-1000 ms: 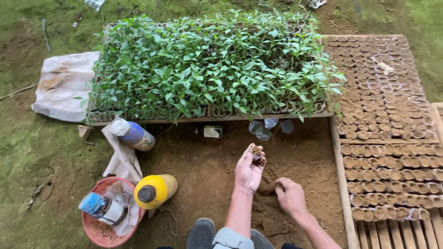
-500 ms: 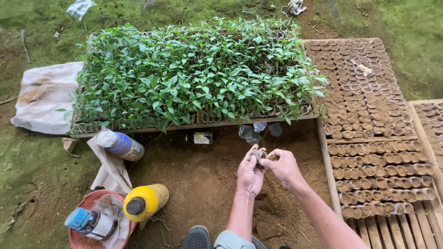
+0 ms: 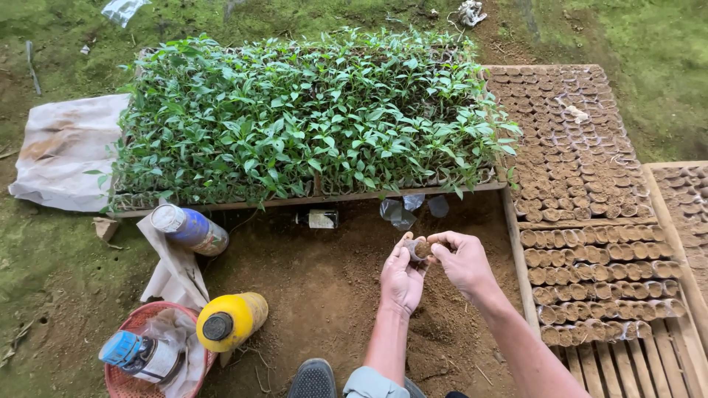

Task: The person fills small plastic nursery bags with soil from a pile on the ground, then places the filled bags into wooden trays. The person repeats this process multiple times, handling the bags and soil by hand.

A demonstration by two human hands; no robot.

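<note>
My left hand is raised over the bare soil and cups a small soil-filled pot between thumb and fingers. Beside it, my right hand touches the top of that same pot with pinched fingertips. Both hands hover just in front of a wooden frame full of green seedlings. To the right lies a wooden tray lined with rows of small soil-filled pots.
A blue-and-white bottle lies on a cloth at left. A yellow bottle and a blue one rest in and by a red basket. A white sack lies far left. Clear bags sit below the frame. My shoe shows at the bottom.
My right hand came up from the soil at lower right and joined my left hand at the small pot. The view shifted slightly to the right.
</note>
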